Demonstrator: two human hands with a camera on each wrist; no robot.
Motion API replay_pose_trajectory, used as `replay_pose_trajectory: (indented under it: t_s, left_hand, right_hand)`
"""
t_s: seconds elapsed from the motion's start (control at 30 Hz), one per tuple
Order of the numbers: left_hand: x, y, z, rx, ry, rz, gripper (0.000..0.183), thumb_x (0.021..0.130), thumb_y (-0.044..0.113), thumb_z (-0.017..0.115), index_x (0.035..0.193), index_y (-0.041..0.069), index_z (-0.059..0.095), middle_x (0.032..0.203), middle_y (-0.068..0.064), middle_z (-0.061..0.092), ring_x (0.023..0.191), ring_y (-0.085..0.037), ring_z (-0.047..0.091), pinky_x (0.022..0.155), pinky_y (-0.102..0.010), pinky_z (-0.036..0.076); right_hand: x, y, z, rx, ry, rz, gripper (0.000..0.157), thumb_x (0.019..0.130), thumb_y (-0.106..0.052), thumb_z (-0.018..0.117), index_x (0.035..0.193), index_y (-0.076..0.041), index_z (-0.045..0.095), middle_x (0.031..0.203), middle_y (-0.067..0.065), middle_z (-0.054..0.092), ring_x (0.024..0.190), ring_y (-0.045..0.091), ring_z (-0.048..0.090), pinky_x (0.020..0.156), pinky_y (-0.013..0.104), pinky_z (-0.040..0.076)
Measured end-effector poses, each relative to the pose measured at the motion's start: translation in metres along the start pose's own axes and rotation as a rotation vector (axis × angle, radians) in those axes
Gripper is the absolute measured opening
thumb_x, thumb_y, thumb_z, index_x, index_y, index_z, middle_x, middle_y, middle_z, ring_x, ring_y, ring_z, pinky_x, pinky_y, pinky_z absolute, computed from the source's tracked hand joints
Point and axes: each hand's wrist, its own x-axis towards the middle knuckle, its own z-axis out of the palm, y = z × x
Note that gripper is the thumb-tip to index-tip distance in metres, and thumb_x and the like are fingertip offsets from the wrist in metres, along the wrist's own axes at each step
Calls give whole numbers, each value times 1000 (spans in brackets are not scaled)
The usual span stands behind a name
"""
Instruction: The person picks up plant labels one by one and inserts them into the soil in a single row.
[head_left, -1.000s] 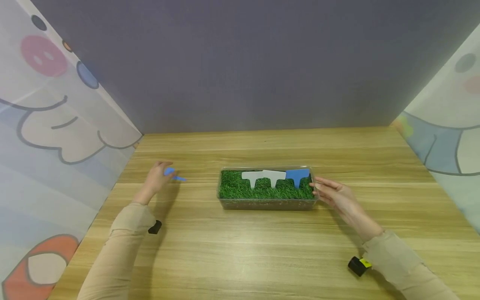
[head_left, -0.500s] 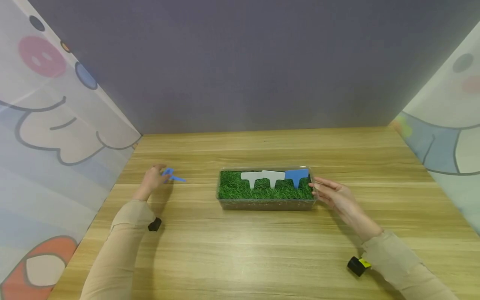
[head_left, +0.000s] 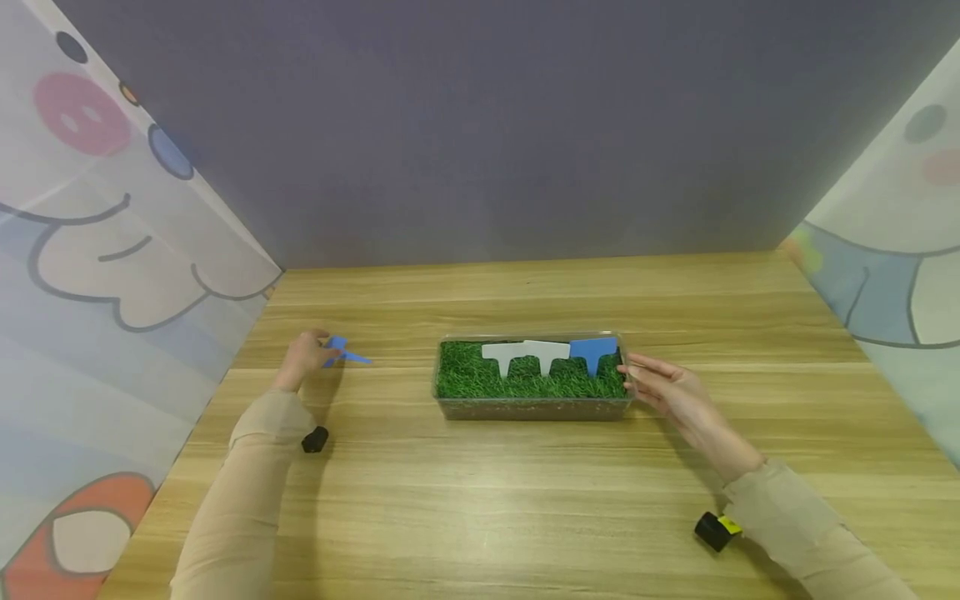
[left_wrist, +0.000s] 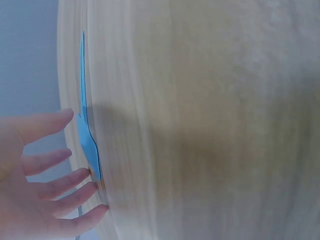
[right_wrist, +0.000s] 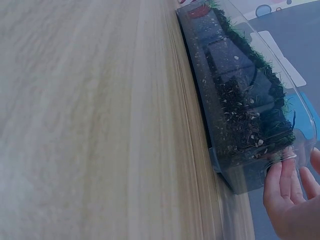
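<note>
In the head view my left hand [head_left: 303, 354] is beside a blue T-shaped plant label [head_left: 356, 357] lying on the table. From the left wrist, the fingers of that hand [left_wrist: 45, 180] look spread and loosely bent, their tips right at the wide part of the label [left_wrist: 89, 147]. To the right, my right hand [head_left: 678, 400] holds the end of a clear planter box [head_left: 536, 409], thumb at the rim and fingertips against the end wall. Green grass tops dark soil in it. Two white labels [head_left: 551, 350] and a blue label [head_left: 593, 347] stand upright in the grass.
All of this is on a wood-grain table [head_left: 480, 500]. A grey panel [head_left: 525, 133] rises behind it, and cartoon-printed sheets border the left [head_left: 90, 275] and right sides. Black wrist cameras [head_left: 712, 532] hang below both sleeves.
My left hand has drawn back slightly to the left and its fingers have come off the blue label, showing more of it. The right hand and planter box keep their places.
</note>
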Motion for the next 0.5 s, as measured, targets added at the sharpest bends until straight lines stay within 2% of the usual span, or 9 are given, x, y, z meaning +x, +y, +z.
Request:
replay_pose_trajectory:
  t_s: [0.27,0.5]
  left_hand:
    - [5,3,0,23,-2,-54,55,85,16,56,122,-19,35,121,-39,38,110,-51,38,92,-55,35]
    - [5,4,3,-22,15,-128,55,80,12,62,121,-17,38,121,-36,41,109,-48,41,90,-53,37]
  right_hand:
    - [-1,-1,1,42,-4,2,23,84,-7,59,104,-17,64,98,-4,65,84,9,62,79,20,48]
    - [-1,-1,0,37,-8,-1,24,84,-6,58,106,-16,62,98,-4,65,85,10,62,80,21,48]
